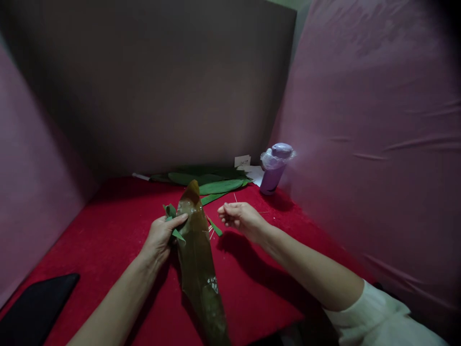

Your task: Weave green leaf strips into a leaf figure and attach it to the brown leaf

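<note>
My left hand [158, 238] is closed, its thumb pressed on a long, wet, brownish-green leaf [196, 250]. That leaf stands tilted up at its tip and runs down toward the table's near edge. Folded strips of a brighter green leaf [176, 233] stick out around the same hand. To the right, my right hand [239, 218] hovers over the table with its fingers curled and pinched together; what they hold, if anything, is too small to make out. Several thin pale sticks [211, 231] and a small green leaf piece [216, 227] lie between the hands.
Large green leaves [219, 186] lie piled at the back of the red-covered table [248, 298]. A purple tumbler [272, 179] with clear plastic around its top stands back right, near a small white card [242, 161]. A flat black object [39, 307] lies front left. Walls enclose the table.
</note>
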Demonstrator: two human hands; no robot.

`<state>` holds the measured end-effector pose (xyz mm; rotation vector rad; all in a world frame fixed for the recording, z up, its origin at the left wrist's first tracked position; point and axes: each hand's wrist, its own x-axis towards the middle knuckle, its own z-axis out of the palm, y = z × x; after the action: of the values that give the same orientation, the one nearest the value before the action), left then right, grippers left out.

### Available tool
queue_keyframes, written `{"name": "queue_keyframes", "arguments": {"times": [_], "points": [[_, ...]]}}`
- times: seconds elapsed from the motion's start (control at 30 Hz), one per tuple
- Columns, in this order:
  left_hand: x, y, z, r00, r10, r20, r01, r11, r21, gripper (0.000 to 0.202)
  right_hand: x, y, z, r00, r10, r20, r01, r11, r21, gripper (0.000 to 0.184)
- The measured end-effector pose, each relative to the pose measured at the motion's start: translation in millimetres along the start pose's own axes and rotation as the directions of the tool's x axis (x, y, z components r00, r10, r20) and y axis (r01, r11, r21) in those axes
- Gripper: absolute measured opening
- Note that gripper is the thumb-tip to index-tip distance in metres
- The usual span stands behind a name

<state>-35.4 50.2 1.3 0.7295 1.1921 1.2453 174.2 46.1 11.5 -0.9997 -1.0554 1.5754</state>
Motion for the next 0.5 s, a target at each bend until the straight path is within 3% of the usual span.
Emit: {"name": "queue_keyframes", "arguments": {"times": [0.13,0.2,0.4,0.5], "points": [[2,0,-1.9,1.0,0.018,-0.015,-0.018,1.0,0.018,0.024,-9,4,-2,0.989,0.119,0.092,-0.132,0.979,0.156,0.047],[3,1,-3.2,1.0,0.021,-0.019,-0.021,0.999,0.025,0.024,-11,6,-3,0.982,0.122,0.146,-0.149,0.97,0.194,0.058],[5,8,-7.4,1.0,0.006,-0.012,-0.006,0.999,0.033,0.022,-8,27,-12,0.998,-0.047,0.028,0.042,0.985,0.167,0.063],[5,12,-9.2,1.0,-0.001,-0.013,0.002,0.999,0.041,0.02,-5,36,-18,0.995,-0.098,0.031,0.094,0.991,0.097,0.063]]}}
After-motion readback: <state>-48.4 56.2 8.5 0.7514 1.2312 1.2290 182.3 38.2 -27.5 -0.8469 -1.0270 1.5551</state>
